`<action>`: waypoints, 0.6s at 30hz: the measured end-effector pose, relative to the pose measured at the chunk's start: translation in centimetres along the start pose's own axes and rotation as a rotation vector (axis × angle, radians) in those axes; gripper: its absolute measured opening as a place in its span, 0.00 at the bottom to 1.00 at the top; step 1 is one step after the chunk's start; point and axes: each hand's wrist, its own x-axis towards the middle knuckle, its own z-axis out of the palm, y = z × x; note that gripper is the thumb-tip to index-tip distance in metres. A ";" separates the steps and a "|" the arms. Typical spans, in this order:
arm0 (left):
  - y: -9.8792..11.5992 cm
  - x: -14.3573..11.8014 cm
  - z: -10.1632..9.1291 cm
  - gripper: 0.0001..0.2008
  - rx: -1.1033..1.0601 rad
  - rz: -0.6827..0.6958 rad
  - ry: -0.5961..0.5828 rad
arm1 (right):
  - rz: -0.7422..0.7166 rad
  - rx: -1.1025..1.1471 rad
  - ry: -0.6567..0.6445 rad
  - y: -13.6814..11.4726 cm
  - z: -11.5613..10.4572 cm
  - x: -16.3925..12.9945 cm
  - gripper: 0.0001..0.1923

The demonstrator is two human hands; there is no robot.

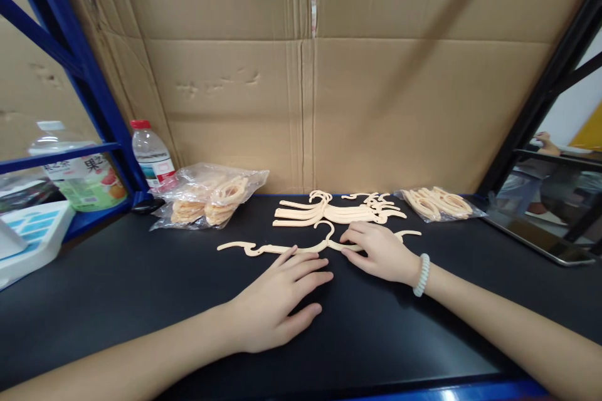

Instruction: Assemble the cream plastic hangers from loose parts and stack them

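Now we spread our left hand (pixel 282 304) palm down at seven o'clock from a cream, smooth clothes hanger with a curved hook (pixel 327 242), its fingers released, one tip overlapping the hanger's bar. Our right hand (pixel 383 250) is at three o'clock, fingers astride the bar; whether they grasp it we cannot tell. The hanger lies on the black, flat surface (pixel 164 288), with a cluster of cream hangers (pixel 348 213) at twelve and a clear plastic bag of cream pieces (pixel 207 197) at ten.

A soft diagonal shadow (pixel 435 34) crosses the brightly lit cardboard (pixel 226 84)
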 end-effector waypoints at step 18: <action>0.4 0.0 -0.5 0.18 -0.026 0.065 -0.013 | 0.204 -0.190 0.027 5.9 -1.4 3.8 0.12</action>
